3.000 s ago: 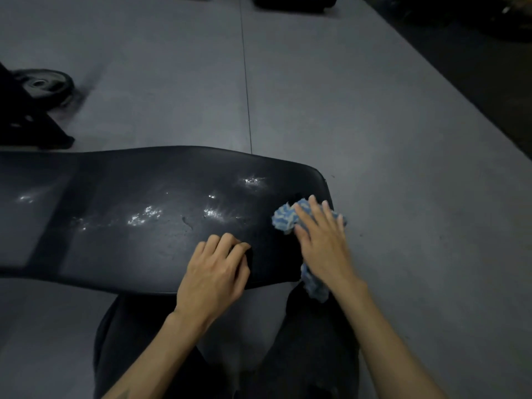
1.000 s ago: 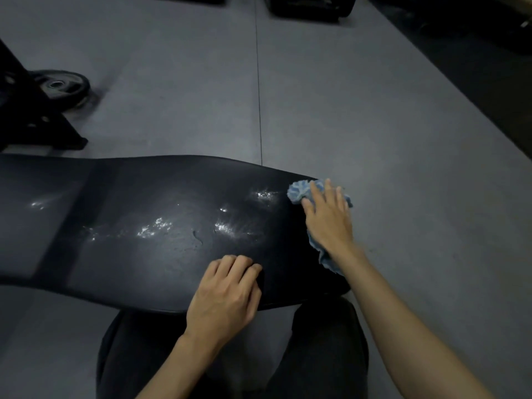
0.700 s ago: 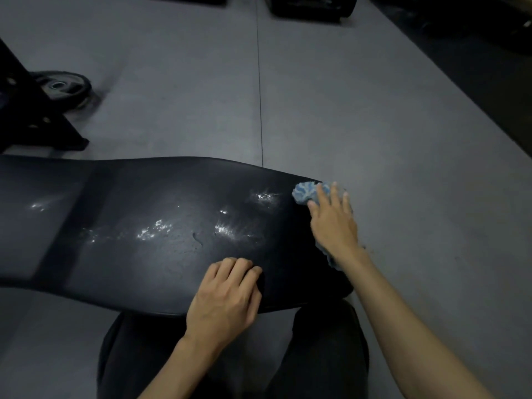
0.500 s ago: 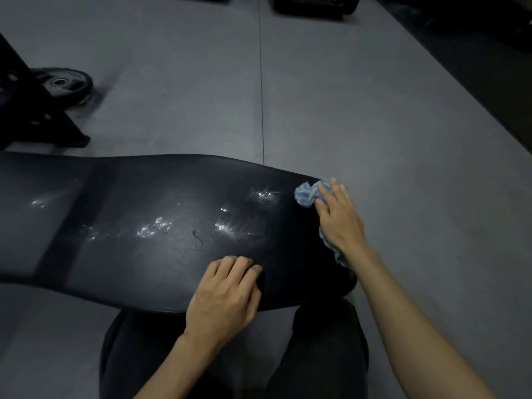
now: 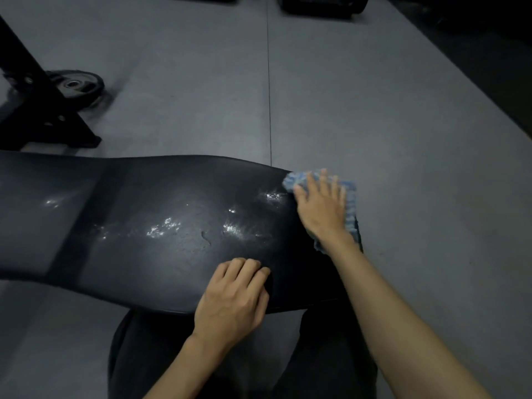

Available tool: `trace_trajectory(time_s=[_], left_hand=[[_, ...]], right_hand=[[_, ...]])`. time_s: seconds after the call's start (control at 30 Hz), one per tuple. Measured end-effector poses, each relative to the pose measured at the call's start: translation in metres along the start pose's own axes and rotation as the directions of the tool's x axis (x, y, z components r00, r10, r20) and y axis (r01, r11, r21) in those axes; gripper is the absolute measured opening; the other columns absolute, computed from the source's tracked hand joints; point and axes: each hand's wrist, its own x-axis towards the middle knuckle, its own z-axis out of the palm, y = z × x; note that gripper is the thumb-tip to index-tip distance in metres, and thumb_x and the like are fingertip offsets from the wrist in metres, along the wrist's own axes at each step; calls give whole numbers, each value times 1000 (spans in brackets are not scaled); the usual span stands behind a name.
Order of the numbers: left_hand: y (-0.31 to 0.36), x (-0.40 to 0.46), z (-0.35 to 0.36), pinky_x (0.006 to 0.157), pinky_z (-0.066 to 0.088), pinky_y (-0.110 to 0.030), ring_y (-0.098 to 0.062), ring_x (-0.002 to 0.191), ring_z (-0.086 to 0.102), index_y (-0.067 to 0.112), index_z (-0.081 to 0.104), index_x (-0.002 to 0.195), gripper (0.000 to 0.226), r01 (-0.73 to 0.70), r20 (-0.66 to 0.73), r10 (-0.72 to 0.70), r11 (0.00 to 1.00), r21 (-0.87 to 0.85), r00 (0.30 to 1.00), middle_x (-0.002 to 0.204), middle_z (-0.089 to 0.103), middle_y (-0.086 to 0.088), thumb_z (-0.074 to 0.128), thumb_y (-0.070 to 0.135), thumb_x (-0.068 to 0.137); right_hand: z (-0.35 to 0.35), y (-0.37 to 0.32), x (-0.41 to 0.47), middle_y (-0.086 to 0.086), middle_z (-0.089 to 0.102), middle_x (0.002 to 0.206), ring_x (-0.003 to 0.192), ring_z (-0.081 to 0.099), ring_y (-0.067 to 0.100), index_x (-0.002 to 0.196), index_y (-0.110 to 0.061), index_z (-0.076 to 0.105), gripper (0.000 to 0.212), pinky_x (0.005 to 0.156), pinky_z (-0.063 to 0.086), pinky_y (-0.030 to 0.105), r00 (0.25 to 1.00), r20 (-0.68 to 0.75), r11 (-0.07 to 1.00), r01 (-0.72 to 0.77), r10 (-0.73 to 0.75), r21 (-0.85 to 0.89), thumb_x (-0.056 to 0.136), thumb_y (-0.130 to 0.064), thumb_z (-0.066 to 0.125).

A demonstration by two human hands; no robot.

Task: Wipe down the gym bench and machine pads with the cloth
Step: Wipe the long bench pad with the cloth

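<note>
A black padded gym bench runs across the view from the left edge to its rounded right end. Its worn top shows several pale scuffed patches. A crumpled blue cloth lies on that right end, draped over the edge. My right hand presses down on the cloth with fingers spread and straight. My left hand rests on the bench's near edge, fingers curled under against the pad, holding nothing.
A black machine frame and a weight plate stand on the grey rubber floor at the left. Dark equipment sits at the top edge. My dark-trousered legs are below the bench.
My right hand has slid the cloth from the near right part of the pad up to the far right corner, then a little back. The left hand stays in place.
</note>
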Motion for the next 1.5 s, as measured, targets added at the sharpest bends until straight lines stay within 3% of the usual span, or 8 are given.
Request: trace_trajectory(time_s=[0.13, 0.3, 0.53, 0.67, 0.83, 1.0, 1.2, 1.5], left_hand=[[-1, -2, 1, 81, 40, -35, -25, 90, 57, 11, 74, 107, 27, -11, -12, 11, 1000, 14, 1000, 105, 69, -5, 57, 20, 88], [-2, -2, 2, 81, 41, -35, -26, 91, 59, 10, 73, 105, 25, -22, -27, 23, 1000, 13, 999, 103, 68, -6, 59, 19, 86], [-2, -1, 0, 78, 44, -37, -26, 86, 58, 11, 72, 105, 25, -11, -7, 11, 1000, -12, 1000, 100, 66, -5, 61, 19, 84], [0, 3, -6, 72, 43, -37, -25, 79, 54, 14, 70, 102, 21, 31, 15, -30, 999, -39, 999, 93, 61, -2, 61, 21, 85], [7, 26, -16, 66, 38, -36, -22, 74, 52, 20, 62, 81, 10, 176, 41, -172, 977, -119, 984, 81, 53, 2, 61, 25, 89], [19, 93, 0, 90, 47, -41, -27, 112, 54, 16, 62, 121, 35, 301, 170, -269, 929, -213, 948, 123, 58, -4, 56, 35, 93], [23, 167, 47, 126, 6, -55, -33, 158, 3, 11, 13, 162, 72, 477, 503, -377, 875, -82, 778, 170, 5, -18, 37, 47, 104], [18, 112, 35, 125, -2, -55, -29, 158, 8, 29, 35, 155, 57, 93, 467, -56, 994, -56, 882, 168, 24, 2, 46, 20, 99]], right_hand=[[-4, 11, 1, -9, 5, 168, 156, 0, 19, 158, -38, 20, 52, 124, -3, 42, 933, 96, 937, 350, -348, -9, 107, -48, 25], [-3, 9, 13, -5, 5, 169, 156, -1, 22, 159, -35, 21, 55, 124, -4, 47, 997, 33, 998, 64, -64, 17, 107, -50, 18], [-2, -21, -28, -4, -5, 169, 155, -11, 18, 160, -35, 7, 56, 125, -7, 45, 961, 185, 974, 185, -207, 127, 107, -51, 14], [-33, -6, -35, -4, 28, 163, 151, 21, 10, 155, -23, 35, 48, 125, 13, 31, 986, -31, 802, 150, -162, 578, 109, -36, 34], [-19, 45, -55, 4, 40, 158, 149, 31, 23, 144, -13, 54, 43, 123, 21, 37, 994, -110, 902, 30, 19, 431, 104, -28, 48], [3, 50, -74, -5, 35, 160, 152, 22, 16, 144, -20, 53, 40, 121, 6, 25, 985, -160, 925, 122, -68, 360, 105, -23, 49], [-7, 52, -81, 2, 58, 143, 137, 49, 15, 134, -13, 63, 44, 119, 33, 36, 968, -242, 755, 106, 72, 647, 97, -23, 42], [-7, 55, -81, -2, 61, 140, 131, 52, 9, 136, -16, 62, 51, 115, 39, 33, 963, -236, 675, 87, 132, 733, 97, -35, 35]])
